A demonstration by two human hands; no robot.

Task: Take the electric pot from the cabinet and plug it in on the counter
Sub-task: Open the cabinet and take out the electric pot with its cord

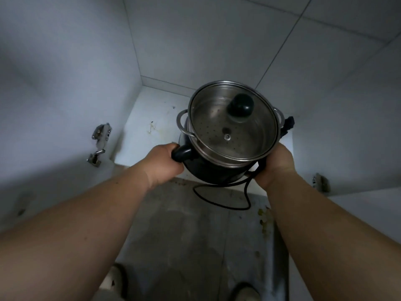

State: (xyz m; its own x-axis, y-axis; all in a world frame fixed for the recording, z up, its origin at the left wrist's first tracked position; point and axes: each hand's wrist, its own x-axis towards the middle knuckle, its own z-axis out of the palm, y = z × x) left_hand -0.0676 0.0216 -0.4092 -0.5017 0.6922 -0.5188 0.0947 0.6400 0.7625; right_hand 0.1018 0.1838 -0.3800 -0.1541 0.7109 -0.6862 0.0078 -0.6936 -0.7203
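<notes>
The electric pot (219,168) is black with a steel steamer insert and a glass lid (233,121) topped by a black knob. It tilts at the front edge of the open white cabinet (149,114). My left hand (165,164) grips the pot's black side handle. My right hand (274,166) holds the pot's right side, fingers curled round it and part of the cord. The black power cord (219,203) hangs in a loop below the pot. Its plug (288,124) sticks out behind the pot on the right.
Cabinet door hinges sit at the left (98,144) and right (321,181) of the opening. The cabinet floor is stained. Below is a grey tiled floor (184,246) with crumbs, and my feet show at the bottom edge.
</notes>
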